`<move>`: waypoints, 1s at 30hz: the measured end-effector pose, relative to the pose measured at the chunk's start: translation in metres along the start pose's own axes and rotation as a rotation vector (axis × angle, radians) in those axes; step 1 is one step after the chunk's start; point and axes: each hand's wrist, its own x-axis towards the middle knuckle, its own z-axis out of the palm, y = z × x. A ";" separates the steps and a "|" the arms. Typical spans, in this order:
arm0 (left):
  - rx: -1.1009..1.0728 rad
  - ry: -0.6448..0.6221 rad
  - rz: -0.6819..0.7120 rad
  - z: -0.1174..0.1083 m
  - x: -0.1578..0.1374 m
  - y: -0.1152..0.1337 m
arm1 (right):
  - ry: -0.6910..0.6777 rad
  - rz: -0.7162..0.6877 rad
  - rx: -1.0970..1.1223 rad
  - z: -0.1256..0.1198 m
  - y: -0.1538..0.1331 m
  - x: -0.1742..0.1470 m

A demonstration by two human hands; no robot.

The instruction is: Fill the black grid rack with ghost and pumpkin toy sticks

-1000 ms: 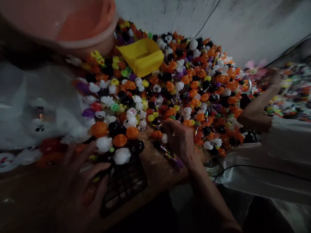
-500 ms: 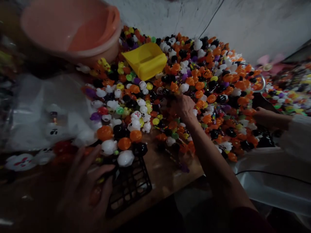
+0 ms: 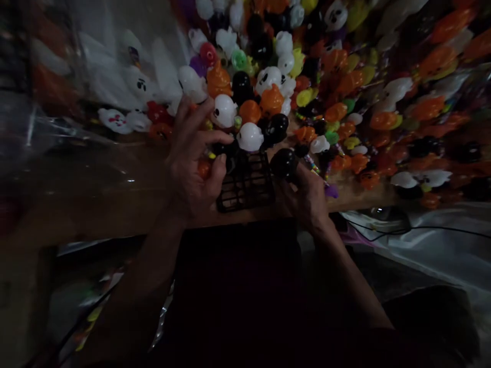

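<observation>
My right hand (image 3: 309, 197) is closed around a black toy head (image 3: 284, 163), just right of a black grid rack (image 3: 245, 191). At the rack's left side my left hand (image 3: 192, 158) is curved, with thumb and index finger apart. An orange toy (image 3: 204, 168) shows beneath its palm, and a dark toy lies by its thumb. Toy heads stand along the rack's far part, among them a white one (image 3: 250, 137), an orange one (image 3: 250, 111) and a black one (image 3: 276, 127). The picture is dim, so contact of the left fingertips is hard to make out.
A large pile of small toy heads (image 3: 383, 120) in orange, white and black spreads over the wooden table (image 3: 146, 204). A clear plastic bag (image 3: 111, 66) lies at the left. Below the table edge at the right are a cable and plastic sheeting (image 3: 429, 266).
My right hand has come back from the pile to the rack's right side with a black toy head. My left hand stays by the rack. The view has tilted down.
</observation>
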 end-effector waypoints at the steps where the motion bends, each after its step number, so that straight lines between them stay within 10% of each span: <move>1: -0.011 -0.011 0.008 -0.001 0.000 -0.001 | 0.006 0.009 0.052 0.010 -0.002 -0.007; 9: -0.093 -0.096 0.099 -0.008 -0.003 -0.022 | 0.214 -0.027 0.248 0.050 -0.009 -0.009; 30: -0.057 -0.058 0.013 -0.005 -0.002 0.000 | 0.084 0.028 0.242 0.078 -0.017 -0.002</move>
